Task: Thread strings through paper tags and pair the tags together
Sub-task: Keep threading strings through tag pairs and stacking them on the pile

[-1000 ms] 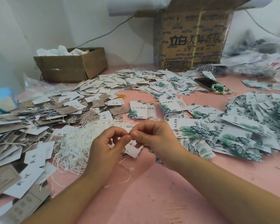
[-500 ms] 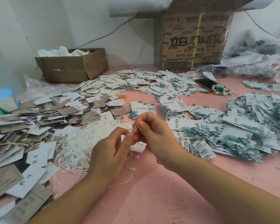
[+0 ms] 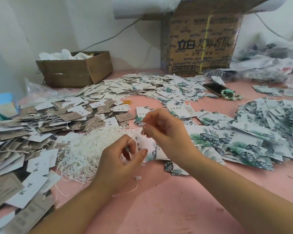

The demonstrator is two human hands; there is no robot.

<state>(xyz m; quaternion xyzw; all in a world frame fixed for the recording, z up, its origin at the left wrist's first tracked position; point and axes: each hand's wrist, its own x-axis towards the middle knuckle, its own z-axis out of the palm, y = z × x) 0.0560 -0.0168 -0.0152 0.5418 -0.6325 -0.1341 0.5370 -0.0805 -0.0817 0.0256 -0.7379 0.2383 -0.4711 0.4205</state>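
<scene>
Across the pink desk (image 3: 176,208) tags lie piled: the left heap (image 3: 41,132) is brown and white, the right heap (image 3: 243,142) leaf-printed, and the only bare stretch is at the front, under the forearms. Between them sits a tangle of white strings (image 3: 85,152), touching the left heap. Over that gap, the left hand (image 3: 117,162), fingers curled, pinches a tag (image 3: 138,144) low down. The right hand (image 3: 166,132), higher, nips the string (image 3: 130,142) between thumb and forefinger, though the line is too thin and blurred to follow through the hole. By the look of it, this is the threading step — next the string likely needs drawing right through and a second tag brought to it. Free room lies upward and toward the person; sideways the heaps crowd close, and a careless wrist could scatter them.
</scene>
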